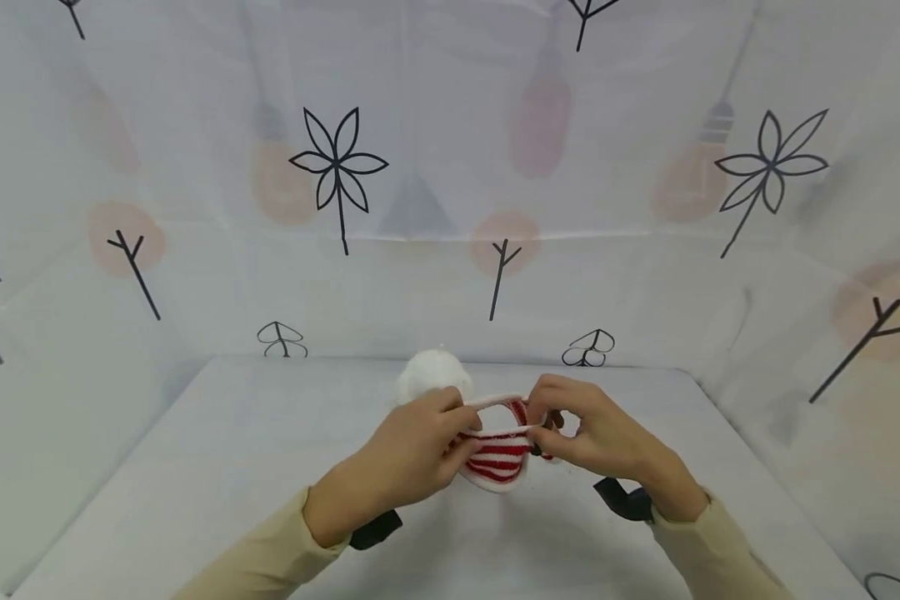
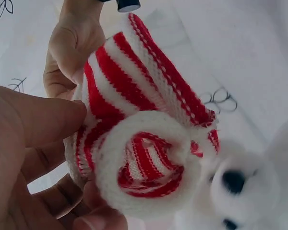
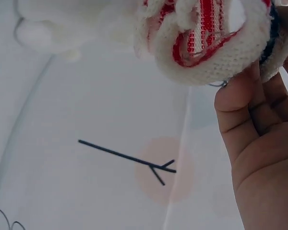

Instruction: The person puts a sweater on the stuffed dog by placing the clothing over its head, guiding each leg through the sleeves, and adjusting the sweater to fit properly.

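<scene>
Red-and-white striped knit hat (image 1: 498,457), head view: held just above the white table (image 1: 195,467) between the left hand (image 1: 412,454) and right hand (image 1: 607,433), each pinching the white cuff and stretching the opening, a white plush toy (image 1: 431,377) just behind. Left wrist view: thumb and fingers (image 2: 43,120) curl on the rolled cuff (image 2: 149,167), the toy's face (image 2: 240,187) beside it. Right wrist view: fingers (image 3: 240,105) grip the cuff rim (image 3: 216,57); the knit looks light, soft, stretchy, best held at that thicker rim.

Head view looks forward and down from above, at middling range; both wrist views sit very near, facing upward; all three share the striped knit piece (image 1: 498,457).
</scene>
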Demonstrator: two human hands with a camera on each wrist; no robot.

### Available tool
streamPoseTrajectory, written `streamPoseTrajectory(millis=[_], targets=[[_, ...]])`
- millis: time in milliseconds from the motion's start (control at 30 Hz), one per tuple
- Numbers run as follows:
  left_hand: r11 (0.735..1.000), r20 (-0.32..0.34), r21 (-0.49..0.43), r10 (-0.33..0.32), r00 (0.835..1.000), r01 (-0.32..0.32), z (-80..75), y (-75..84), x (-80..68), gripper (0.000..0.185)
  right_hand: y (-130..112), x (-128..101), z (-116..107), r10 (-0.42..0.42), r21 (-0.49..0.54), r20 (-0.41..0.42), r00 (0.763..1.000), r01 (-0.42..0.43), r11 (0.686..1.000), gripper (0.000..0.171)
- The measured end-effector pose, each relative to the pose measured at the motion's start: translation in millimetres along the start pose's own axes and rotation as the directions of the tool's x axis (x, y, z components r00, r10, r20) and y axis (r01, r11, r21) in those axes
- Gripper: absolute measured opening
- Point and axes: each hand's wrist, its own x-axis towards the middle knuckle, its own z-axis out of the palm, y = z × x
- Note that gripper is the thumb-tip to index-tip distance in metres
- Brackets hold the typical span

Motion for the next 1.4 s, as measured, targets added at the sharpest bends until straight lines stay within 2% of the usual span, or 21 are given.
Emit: streamPoseTrajectory(millis=[100, 200, 333, 433, 633, 767, 933, 1100, 1267, 1400], targets=[[0.999, -0.047, 0.047, 0.010, 0.999, -0.008, -14.3, -4.8, 1.3, 0.010, -4.5, 13.8, -1.4, -0.049, -0.029, -0.013, 0.999, 0.048, 0.998, 0.028], [0.995, -0.068, 0.103, 0.020, 0.997, -0.013, -26.7, -11.0, 4.0, 0.011, -7.5, 27.5, -3.7, -0.055, -0.063, -0.008, 0.998, 0.055, 0.997, 0.028], [0.985, -0.073, 0.168, 0.040, 0.997, -0.028, -38.6, -22.2, 7.3, 0.012, -5.7, 44.7, -5.5, -0.026, -0.087, 0.008, 1.000, 0.027, 0.996, 0.022], [0.980, -0.087, 0.198, 0.056, 0.995, -0.038, -41.1, -35.8, 10.2, 0.012, -0.3, 56.9, -4.8, -0.004, -0.108, 0.014, 1.000, 0.006, 0.994, 0.016], [0.977, -0.132, 0.211, 0.054, 0.990, -0.025, -33.8, -69.9, 15.9, 0.010, 14.6, 75.9, 1.1, -0.024, -0.153, 0.009, 1.000, 0.025, 0.988, 0.012], [0.982, -0.153, 0.188, 0.038, 0.987, -0.009, -26.2, -86.1, 18.4, 0.009, 25.9, 83.0, 6.4, -0.023, -0.190, 0.000, 1.000, 0.022, 0.982, 0.012], [0.990, -0.172, 0.143, 0.011, 0.985, 0.013, -14.6, -98.6, 19.4, 0.009, 37.2, 84.9, 16.2, 0.059, -0.249, -0.002, 0.998, -0.058, 0.967, 0.011], [0.995, -0.128, 0.091, -0.018, 0.992, 0.029, -2.5, -105.0, 14.6, 0.009, 41.5, 81.1, 29.8, 0.144, -0.294, 0.030, 0.989, -0.129, 0.947, 0.005], [0.999, -0.117, 0.020, -0.030, 0.993, 0.032, 2.7, -106.5, 7.9, 0.013, 45.6, 78.3, 38.8, 0.178, -0.308, 0.044, 0.983, -0.157, 0.939, 0.022], [0.996, -0.075, -0.020, -0.088, 0.993, 0.087, 5.2, -107.9, 1.1, 0.026, 49.6, 73.5, 43.8, 0.239, -0.294, 0.075, 0.968, -0.207, 0.933, 0.047]])
